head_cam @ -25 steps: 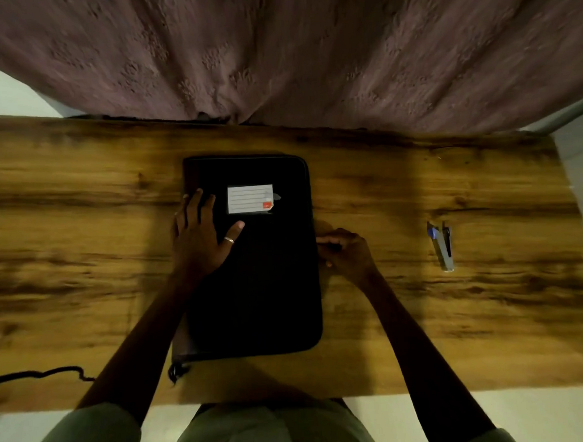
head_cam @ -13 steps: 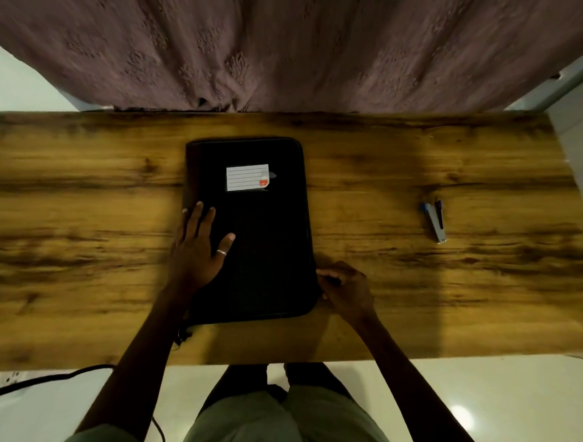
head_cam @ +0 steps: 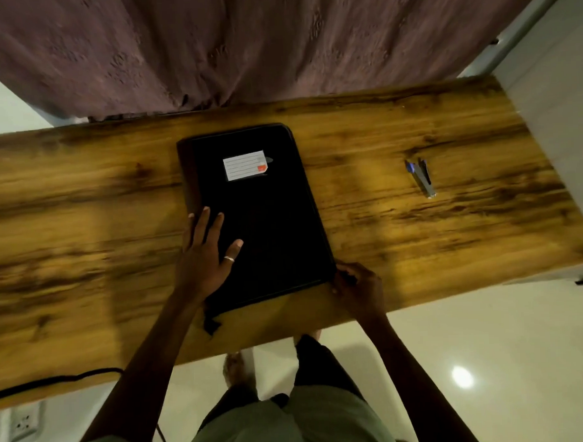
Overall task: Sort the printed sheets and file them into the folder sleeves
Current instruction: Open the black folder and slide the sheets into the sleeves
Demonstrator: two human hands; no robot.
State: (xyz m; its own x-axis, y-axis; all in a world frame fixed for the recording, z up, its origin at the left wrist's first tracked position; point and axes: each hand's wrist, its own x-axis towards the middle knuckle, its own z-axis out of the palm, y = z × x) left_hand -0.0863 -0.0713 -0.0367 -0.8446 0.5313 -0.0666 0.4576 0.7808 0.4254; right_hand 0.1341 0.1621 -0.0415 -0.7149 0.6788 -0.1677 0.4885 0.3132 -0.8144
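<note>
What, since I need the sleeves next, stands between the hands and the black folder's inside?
Only its own closed cover. The black folder lies shut on the table; the left hand rests flat on it, the right hand grips its near right corner. Nothing loose lies on it.

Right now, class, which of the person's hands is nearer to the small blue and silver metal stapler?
Right. The right hand grips the near right corner of the black fabric folder, toward the stapler; the left hand rests flat on the folder's left half, farther away.
</note>
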